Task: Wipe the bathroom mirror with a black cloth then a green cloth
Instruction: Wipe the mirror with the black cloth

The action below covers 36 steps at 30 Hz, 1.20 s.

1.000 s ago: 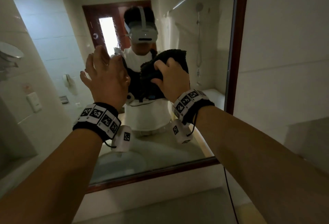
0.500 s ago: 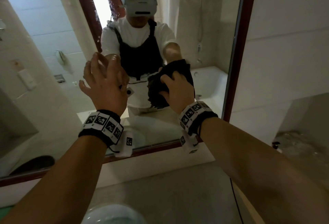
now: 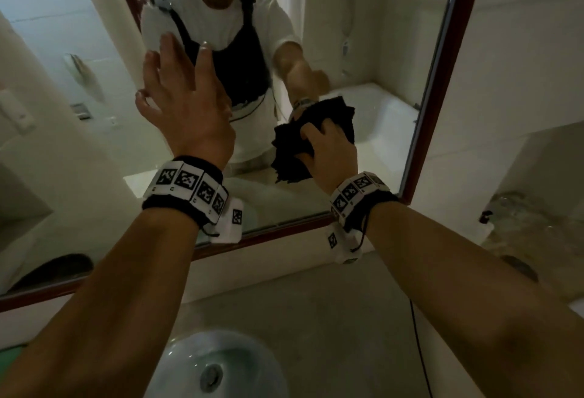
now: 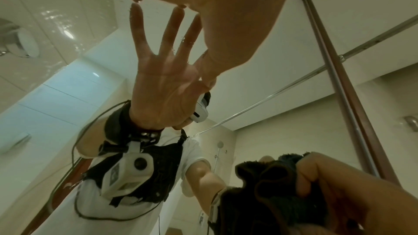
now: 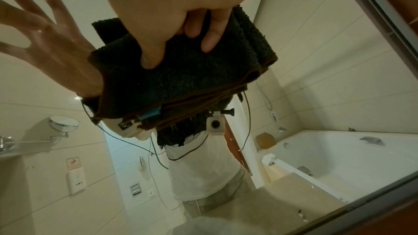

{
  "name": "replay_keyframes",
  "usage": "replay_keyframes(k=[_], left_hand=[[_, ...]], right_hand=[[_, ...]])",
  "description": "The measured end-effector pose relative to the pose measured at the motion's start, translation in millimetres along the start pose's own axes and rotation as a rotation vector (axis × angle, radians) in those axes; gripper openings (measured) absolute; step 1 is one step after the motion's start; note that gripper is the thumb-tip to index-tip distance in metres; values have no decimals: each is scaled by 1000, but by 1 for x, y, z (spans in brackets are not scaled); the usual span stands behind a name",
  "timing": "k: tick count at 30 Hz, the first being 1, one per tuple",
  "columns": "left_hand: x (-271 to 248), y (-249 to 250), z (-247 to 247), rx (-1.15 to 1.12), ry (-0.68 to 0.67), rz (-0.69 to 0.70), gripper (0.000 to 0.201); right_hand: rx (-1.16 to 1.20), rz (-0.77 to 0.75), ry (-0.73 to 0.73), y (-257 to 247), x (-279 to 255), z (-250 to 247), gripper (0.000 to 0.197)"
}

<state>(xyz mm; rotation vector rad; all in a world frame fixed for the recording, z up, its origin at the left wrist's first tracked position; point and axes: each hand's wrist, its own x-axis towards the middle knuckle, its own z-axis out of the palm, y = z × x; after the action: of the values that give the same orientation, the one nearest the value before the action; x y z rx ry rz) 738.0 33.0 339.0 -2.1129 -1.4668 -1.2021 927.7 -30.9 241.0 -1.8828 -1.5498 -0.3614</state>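
Right hand (image 3: 328, 152) grips the bunched black cloth (image 3: 294, 145) against the mirror (image 3: 395, 81), lower centre-right; left hand (image 3: 183, 103), fingers spread wide, presses the glass upper left.

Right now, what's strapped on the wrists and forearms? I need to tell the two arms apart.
Both forearms are bare, no sleeves. The left hand and right hand each have a black wristband ringed with white tiles bearing black square marker codes, with a white tagged camera housing hanging beneath. A thin black cable trails from the right wrist's band.
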Motion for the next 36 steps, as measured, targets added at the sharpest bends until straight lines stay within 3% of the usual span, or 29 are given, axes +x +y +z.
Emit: replay_keyframes(k=[10,22,29,36], left_hand=[[-10,16,-3,-14,26,-47,81],[-54,54,40,-49,33,-96,79],[-55,51,44,-65,69,-92,77],[-54,50,41,-70,51,-101,78]], right_hand=[[57,-65,53,19,-1,-7,22],[142,146,180,141,4,-62,25],[173,138,226,136,11,-67,25],[208,68,372,100,67,-118,32]])
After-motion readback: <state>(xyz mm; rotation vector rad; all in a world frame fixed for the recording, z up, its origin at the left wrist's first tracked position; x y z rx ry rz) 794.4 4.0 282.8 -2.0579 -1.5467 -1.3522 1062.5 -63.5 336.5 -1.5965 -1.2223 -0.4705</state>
